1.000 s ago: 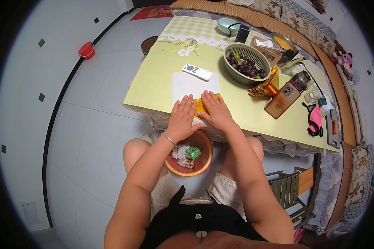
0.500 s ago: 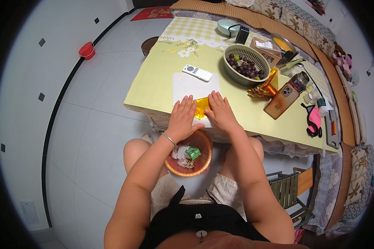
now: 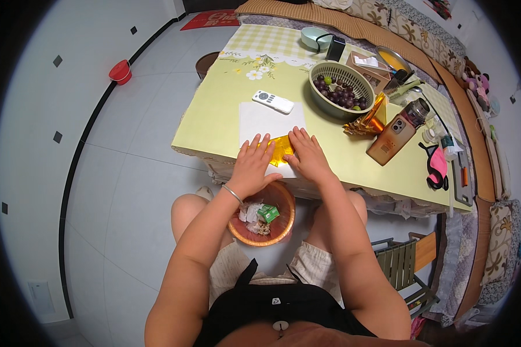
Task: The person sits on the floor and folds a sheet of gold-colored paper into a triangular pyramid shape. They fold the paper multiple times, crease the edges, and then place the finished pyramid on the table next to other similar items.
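Note:
A small gold foil paper (image 3: 281,148) lies on a white sheet (image 3: 266,118) at the near edge of the yellow table (image 3: 226,110). My left hand (image 3: 252,163) presses flat on the foil's left side, fingers spread. My right hand (image 3: 305,154) presses on its right side. Both palms hide most of the foil. A bracelet sits on my left wrist.
A white remote (image 3: 272,102), a colander of dark grapes (image 3: 341,91), folded gold paper shapes (image 3: 367,120), a phone (image 3: 391,139) and a jar stand farther back. An orange bin (image 3: 263,214) with scraps sits between my knees. A folding chair (image 3: 408,266) is at right.
Both hands have shifted slightly on the gold foil, pressing it flatter; the foil shows a little less between the palms than a second ago.

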The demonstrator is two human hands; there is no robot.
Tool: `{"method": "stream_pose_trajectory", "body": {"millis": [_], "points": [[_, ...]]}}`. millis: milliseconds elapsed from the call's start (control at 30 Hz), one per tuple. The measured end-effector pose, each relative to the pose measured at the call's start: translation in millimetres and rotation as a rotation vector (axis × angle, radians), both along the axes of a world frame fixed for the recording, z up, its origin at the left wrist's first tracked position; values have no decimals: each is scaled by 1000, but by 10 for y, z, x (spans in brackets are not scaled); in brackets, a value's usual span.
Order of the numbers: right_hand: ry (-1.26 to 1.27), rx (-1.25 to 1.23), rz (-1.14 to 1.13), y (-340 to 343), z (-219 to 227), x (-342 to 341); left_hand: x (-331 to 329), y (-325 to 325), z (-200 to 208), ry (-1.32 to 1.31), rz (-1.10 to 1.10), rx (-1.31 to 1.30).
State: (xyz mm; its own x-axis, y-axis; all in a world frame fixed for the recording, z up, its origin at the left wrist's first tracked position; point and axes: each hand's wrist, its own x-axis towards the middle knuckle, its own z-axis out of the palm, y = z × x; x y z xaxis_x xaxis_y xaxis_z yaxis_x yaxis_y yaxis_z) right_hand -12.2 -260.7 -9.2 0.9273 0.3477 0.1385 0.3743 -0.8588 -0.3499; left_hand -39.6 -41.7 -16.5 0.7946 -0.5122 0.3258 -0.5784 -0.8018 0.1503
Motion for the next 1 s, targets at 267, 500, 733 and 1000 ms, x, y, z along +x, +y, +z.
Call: {"method": "stream_pose_trajectory", "body": {"millis": [267,500,733,1000], "points": [[62,-30,57,-55,84,3,-5,72,53,26,-86,27],[58,-38,60,-56,89,2,26,164,86,79,-195,-35],[42,22,48,-55,21,34,97,97,-50,249,-54,-553],[30,32,30,-54,-3,31,96,-149,-129,7,131,-586]]}}
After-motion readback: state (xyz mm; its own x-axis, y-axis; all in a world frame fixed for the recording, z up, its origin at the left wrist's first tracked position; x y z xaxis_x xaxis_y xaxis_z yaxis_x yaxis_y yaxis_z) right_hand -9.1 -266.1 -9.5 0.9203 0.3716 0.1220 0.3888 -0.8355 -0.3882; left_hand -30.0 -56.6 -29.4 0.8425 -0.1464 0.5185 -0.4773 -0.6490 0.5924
